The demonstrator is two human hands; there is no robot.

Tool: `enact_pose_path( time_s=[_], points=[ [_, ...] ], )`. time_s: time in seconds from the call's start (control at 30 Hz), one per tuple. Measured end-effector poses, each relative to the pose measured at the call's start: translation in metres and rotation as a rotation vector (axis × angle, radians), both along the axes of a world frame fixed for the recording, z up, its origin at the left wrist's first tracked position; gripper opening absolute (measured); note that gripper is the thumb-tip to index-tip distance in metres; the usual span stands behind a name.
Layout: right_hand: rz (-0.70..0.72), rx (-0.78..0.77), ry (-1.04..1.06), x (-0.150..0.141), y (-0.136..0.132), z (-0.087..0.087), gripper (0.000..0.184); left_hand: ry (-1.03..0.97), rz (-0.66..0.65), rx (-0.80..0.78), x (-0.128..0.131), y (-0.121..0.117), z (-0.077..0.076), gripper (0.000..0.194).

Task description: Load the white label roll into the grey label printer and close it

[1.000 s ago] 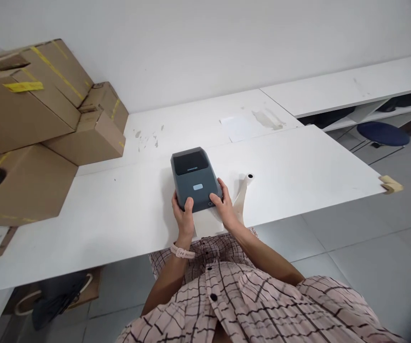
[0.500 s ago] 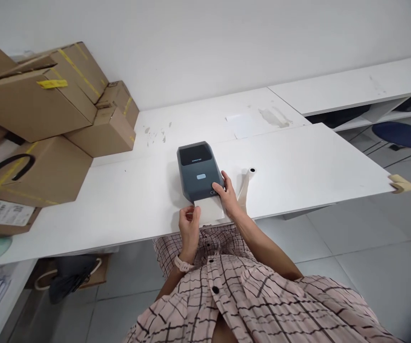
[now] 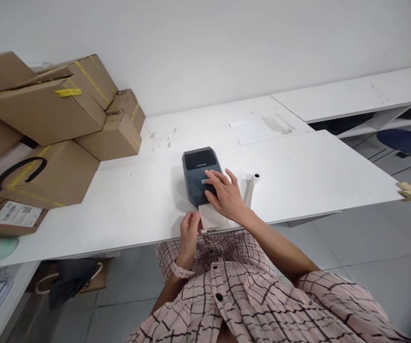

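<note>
Plainly, in the head view, the right hand (image 3: 229, 199) has its fingers spread over the dark printer-like device (image 3: 195, 183), fingertips by its pale button (image 3: 205, 181); whether they press cannot be told. That device stands on the white table (image 3: 137, 205), just beyond the left hand (image 3: 189, 232), whose thumb and fingers are drawn together at the left edge of the white paper (image 3: 212, 217); whether they pinch it is unclear. Right of the right hand lies a small roll (image 3: 255, 178); cardboard boxes (image 3: 58, 176) are piled well left of the left hand.
</note>
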State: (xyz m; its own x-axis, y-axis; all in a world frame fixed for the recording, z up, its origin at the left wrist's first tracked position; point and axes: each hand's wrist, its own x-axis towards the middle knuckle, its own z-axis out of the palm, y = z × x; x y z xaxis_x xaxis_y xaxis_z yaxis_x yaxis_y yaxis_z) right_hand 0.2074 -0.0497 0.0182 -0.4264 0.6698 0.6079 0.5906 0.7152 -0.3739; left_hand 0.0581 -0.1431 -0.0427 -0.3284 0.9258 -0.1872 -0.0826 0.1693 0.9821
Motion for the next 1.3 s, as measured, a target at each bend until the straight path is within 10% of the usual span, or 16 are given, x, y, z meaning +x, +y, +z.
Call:
enact_pose_path(
  time_s=[0.13, 0.53, 0.9, 1.13, 1.3],
  points=[
    [-0.014, 0.035, -0.094, -0.010, 0.000, 0.000, 0.042, 0.112, 0.190, 0.107, -0.010, 0.014, 0.005, 0.040],
    [0.040, -0.645, 0.442, 0.033, -0.010, -0.022, 0.074, 0.200, 0.054, 0.138, -0.004, 0.047, 0.030, 0.073],
    [0.123, -0.788, 0.656, 0.033, -0.010, -0.009, 0.067, 0.315, 0.047, 0.151, -0.013, 0.049, 0.042, 0.069],
    [0.251, -0.541, 0.634, 0.009, 0.066, 0.047, 0.075, 0.136, 0.075, 0.433, -0.044, 0.109, 0.092, 0.057],
    [0.209, -0.433, 0.579, -0.023, 0.150, 0.081, 0.089, 0.372, 0.050, 0.161, -0.063, 0.141, 0.065, 0.056]
  ],
)
